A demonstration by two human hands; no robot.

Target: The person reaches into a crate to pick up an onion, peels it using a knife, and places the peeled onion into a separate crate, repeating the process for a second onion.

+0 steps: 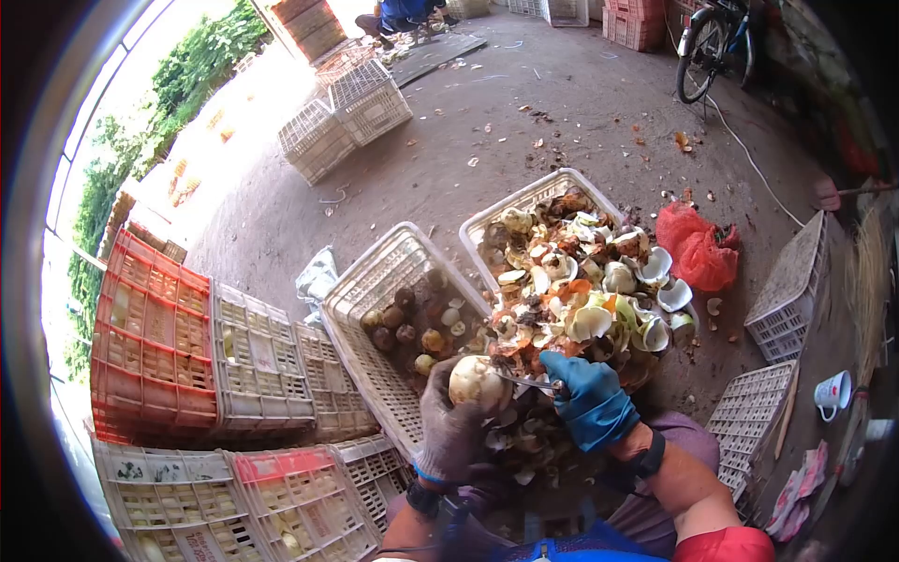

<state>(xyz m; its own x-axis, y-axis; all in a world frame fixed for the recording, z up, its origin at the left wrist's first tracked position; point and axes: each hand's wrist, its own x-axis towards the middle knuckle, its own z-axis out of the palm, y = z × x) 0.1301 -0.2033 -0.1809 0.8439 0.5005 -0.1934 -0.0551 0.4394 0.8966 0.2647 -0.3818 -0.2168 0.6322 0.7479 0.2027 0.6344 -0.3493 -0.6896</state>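
Gripping a round, pale, seemingly part-peeled vegetable (476, 382), the grey-gloved left hand (446, 429) was closed; the blue-gloved right hand (594, 405) clenched a thin metal tool (530, 381); brown, seemingly unpeeled ones (405, 298) lay in white plastic crate (377, 389)

The crates (154, 337) are moulded plastic lattice, scuffed and mostly matt. The right glove (592, 405) presents a blue, slightly glossy, wrinkled surface; the left glove (449, 429) is matt cloth. The mesh bag (695, 245) is thin red netting, crumpled. The ground (449, 122) is matt and rough. The cup (832, 393) has a smooth, glossy finish.
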